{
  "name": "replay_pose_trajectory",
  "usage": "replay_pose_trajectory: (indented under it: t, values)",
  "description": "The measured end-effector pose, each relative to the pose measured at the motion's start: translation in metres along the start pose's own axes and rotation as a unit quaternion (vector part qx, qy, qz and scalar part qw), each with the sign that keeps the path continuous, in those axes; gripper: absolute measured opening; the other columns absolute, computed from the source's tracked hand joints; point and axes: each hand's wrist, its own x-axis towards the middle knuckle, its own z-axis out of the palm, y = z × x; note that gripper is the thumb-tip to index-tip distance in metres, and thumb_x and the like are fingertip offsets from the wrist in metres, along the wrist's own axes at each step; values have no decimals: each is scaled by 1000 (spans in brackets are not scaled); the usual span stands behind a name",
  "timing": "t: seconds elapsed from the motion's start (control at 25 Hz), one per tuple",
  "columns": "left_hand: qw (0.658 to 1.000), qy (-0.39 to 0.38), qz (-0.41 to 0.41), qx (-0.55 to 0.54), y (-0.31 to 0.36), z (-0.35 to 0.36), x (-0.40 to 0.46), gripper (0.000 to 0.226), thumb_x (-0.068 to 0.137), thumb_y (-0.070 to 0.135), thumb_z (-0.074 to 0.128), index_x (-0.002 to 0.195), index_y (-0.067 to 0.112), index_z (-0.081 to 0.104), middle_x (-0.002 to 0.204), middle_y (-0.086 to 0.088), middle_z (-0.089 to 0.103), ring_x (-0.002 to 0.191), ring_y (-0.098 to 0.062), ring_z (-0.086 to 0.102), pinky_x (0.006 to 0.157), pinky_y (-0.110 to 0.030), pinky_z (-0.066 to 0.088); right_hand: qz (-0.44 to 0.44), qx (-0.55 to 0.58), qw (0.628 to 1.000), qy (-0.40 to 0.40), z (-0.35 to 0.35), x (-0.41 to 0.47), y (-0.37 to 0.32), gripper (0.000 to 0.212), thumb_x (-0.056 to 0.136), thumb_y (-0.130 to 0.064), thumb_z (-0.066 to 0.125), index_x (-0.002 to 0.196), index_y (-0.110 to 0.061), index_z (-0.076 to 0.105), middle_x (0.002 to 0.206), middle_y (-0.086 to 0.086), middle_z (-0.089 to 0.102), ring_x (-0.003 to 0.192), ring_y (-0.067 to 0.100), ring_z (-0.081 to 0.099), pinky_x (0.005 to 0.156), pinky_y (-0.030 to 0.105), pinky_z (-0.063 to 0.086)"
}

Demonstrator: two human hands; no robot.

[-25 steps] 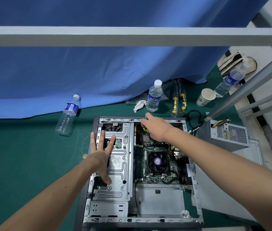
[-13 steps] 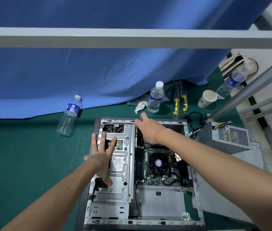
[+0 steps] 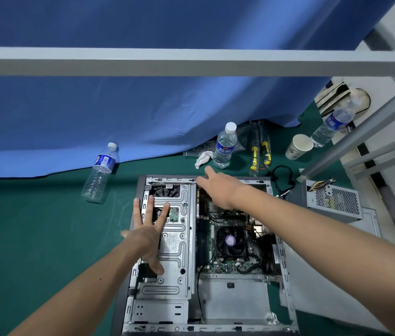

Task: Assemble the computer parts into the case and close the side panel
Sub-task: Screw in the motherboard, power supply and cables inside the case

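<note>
Ahead of you a blue curtain (image 3: 143, 112) hangs down to the green tabletop (image 3: 34, 226). One water bottle (image 3: 100, 173) lies on its side at the left, another bottle (image 3: 225, 146) stands upright beside a crumpled white tissue (image 3: 203, 158). To your right sit yellow-handled tools (image 3: 260, 154), a paper cup (image 3: 298, 146) and a third bottle (image 3: 332, 127).

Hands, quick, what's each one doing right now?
Left hand: open, fingers spread, resting on the drive cage.
Right hand: reaching to the case's far edge; grip cannot be told.
</note>
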Motion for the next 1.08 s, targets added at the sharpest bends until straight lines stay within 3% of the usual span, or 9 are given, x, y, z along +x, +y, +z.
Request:
replay_pose_trajectory:
  t: [0.12,0.2,0.28,0.4,0.52,0.68,0.8,0.92,1.08]
  values:
    - [1000,1,2,-1,0,0,1,161,52,60,89,126,33,-52,119,-5,-70,103,-45,-61,104,-71,32,4,-102,993,56,12,-2,-2,32,88,2,56,117,-8,48,121,16,45,56,22,43,48,34,29]
    - [1000,-1,1,-3,0,-1,0,160,53,59,89,126,33,-52,117,-5,-70,103,-45,-61,105,-71,30,42,-121,990,65,20,-4,-7,22,102,-20,46,121,-9,51,113,12,57,73,26,61,54,33,37]
    - [1000,-1,2,-2,0,0,0,160,53,59,88,126,33,-51,117,-5,-70,103,-45,-61,105,-71,30,68,-83,993,41,21,-4,-10,33,106,-30,35,128,-7,46,122,16,54,88,32,62,61,36,39]
    - [1000,3,2,-1,0,1,-1,161,52,60,88,128,33,-51,119,-5,-69,104,-45,-61,104,-71,31,59,36,998,3,9,-4,-3,39,94,-7,48,131,-12,35,134,20,30,82,32,47,65,40,38]
    - [1000,5,7,-1,0,0,0,161,52,60,88,129,33,-51,119,-6,-69,104,-45,-61,104,-71,31,10,29,999,11,1,-10,3,38,82,10,48,112,-12,45,114,15,39,66,25,45,54,38,35]
    - [1000,5,6,0,0,0,0,162,52,59,89,129,33,-51,117,-5,-69,104,-45,-61,104,-71,31,52,-74,993,81,15,-13,-1,17,99,-11,50,115,-9,49,107,12,54,75,29,61,57,36,40]
    - [1000,7,1,2,1,0,-2,163,50,60,89,130,33,-50,121,-5,-68,108,-46,-59,103,-69,35,93,-43,994,34,9,-8,6,31,107,-31,32,124,-8,43,125,19,52,94,35,62,65,39,42]
    - [1000,11,5,4,1,0,-3,163,50,60,89,131,33,-49,123,-6,-67,110,-46,-58,103,-68,36,48,72,995,-44,-1,-8,16,33,98,-6,43,128,-13,34,139,21,27,88,36,54,67,41,41]
    - [1000,11,8,2,1,-1,-3,162,51,60,89,130,33,-50,123,-6,-67,111,-46,-58,104,-68,35,22,27,999,21,3,-16,19,36,84,10,48,113,-11,45,114,16,37,66,30,49,58,44,44]
